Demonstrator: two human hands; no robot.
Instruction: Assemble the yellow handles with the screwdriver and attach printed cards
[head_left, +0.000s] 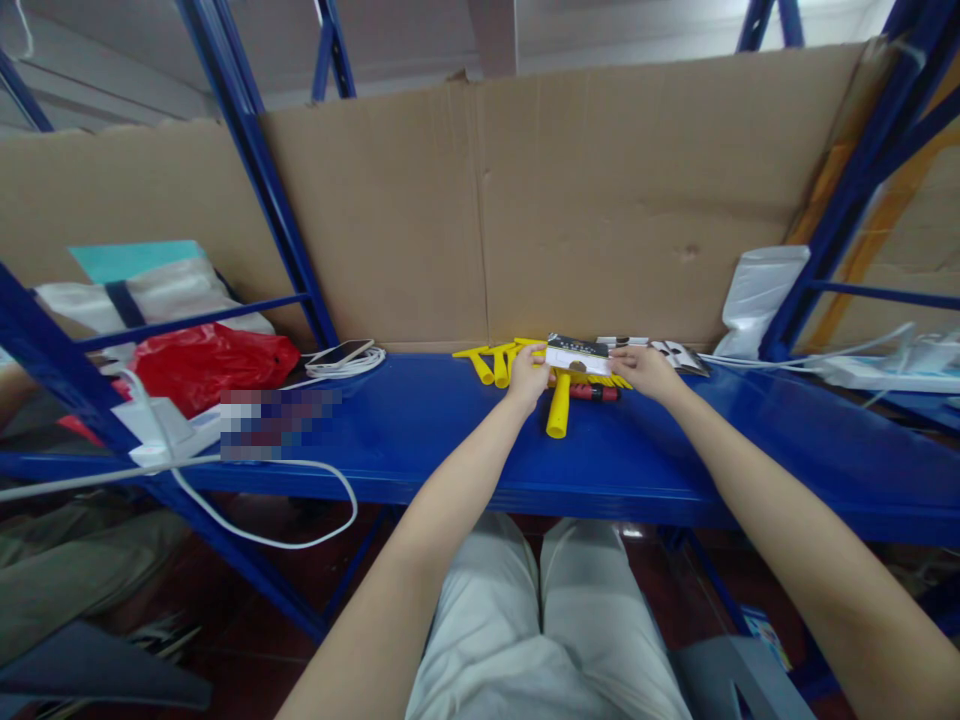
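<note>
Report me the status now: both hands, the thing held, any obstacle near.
Left hand and right hand holding black-and-white packaging. Yellow handle showing just below. Red item close by; whether it obstructs, unclear.

Wears pale off-white trousers [487, 600], plain loose fabric, soft creases at lap and thighs. Both arms [442, 520] bare along visible length, hands [528, 376] bare too.

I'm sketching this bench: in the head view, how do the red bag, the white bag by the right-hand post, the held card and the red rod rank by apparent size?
1. Red bag
2. White bag
3. Held card
4. Red rod, partly hidden
</note>
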